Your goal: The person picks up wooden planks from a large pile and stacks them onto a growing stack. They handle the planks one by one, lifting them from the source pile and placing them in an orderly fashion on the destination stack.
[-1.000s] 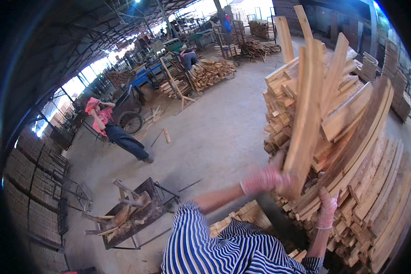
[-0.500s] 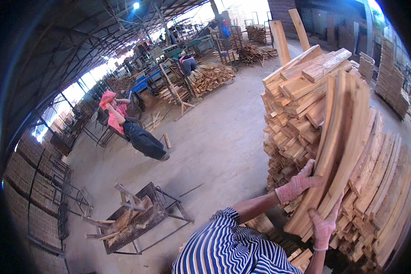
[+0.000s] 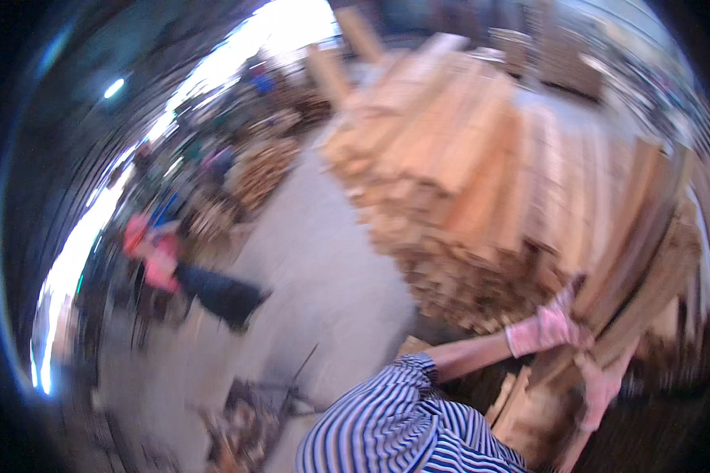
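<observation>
Two or so long wooden planks [image 3: 617, 272] are in my hands at the right side, tilted with their upper ends pointing away. My left hand [image 3: 558, 322], in a pinkish work glove, is closed on their left edge. Lower down, my gloved right hand [image 3: 599, 388] grips the planks from the right near their closer ends. Beyond them and to their left lies the big stack of planks [image 3: 465, 150], its cut ends facing me. Motion smears the picture, so the exact number of held planks and my fingertips are unclear.
Loose wood pieces [image 3: 514, 398] lie below my left forearm. At left, a person in a red head covering and dark trousers [image 3: 213, 292] leans back. A blurred work stand [image 3: 248, 426] is at the lower left, and a wood pile [image 3: 267, 169] farther back. Concrete floor [image 3: 315, 260] lies between.
My view has swung to the right. The planks have moved off the stack's near face toward its right side, still held in both hands.
</observation>
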Tool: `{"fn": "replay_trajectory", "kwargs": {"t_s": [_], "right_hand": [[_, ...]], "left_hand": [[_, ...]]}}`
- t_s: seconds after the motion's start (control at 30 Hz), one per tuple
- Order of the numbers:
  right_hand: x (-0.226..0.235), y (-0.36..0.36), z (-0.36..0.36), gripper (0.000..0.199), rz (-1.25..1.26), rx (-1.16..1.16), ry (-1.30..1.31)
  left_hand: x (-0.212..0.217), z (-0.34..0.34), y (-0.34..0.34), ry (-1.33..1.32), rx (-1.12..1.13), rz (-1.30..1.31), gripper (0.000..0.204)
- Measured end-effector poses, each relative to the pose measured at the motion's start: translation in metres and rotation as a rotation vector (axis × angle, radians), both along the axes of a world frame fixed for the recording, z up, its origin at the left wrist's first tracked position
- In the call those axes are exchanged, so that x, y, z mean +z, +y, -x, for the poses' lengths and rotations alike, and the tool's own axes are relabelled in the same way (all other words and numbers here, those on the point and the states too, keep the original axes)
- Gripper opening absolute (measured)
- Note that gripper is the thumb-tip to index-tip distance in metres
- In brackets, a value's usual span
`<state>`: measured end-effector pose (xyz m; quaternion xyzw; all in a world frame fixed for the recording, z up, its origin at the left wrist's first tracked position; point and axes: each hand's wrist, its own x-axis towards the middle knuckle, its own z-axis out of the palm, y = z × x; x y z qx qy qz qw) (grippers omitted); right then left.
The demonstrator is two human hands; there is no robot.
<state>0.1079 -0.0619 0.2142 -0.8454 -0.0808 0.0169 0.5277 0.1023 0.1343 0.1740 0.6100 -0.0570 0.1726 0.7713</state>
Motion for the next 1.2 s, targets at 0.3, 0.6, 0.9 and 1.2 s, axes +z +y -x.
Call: {"fn": "replay_trajectory", "kwargs": {"t_s": [0.3, 0.6, 0.9, 1.2], "right_hand": [[-0.035, -0.122, 0.049, 0.088, -0.334, -0.21, -0.002], [-0.233, -0.226, 0.119, 0.101, 0.004, -0.417, -0.017], [-0.171, -0.238, 0.12, 0.143, -0.137, -0.543, 0.102], [-0.21, -0.233, 0.202, 0.123, -0.252, -0.993, 0.525]], "left_hand": [[0.031, -0.036, -0.119, 0.434, -0.84, -0.079, 0.075], [-0.2, -0.035, -0.21, 0.316, -1.336, -0.573, 0.078], [-0.175, -0.024, -0.264, 0.445, -1.198, -0.201, 0.047], [-0.174, 0.061, -0.291, 0.862, -0.946, -0.46, 0.061]]}}
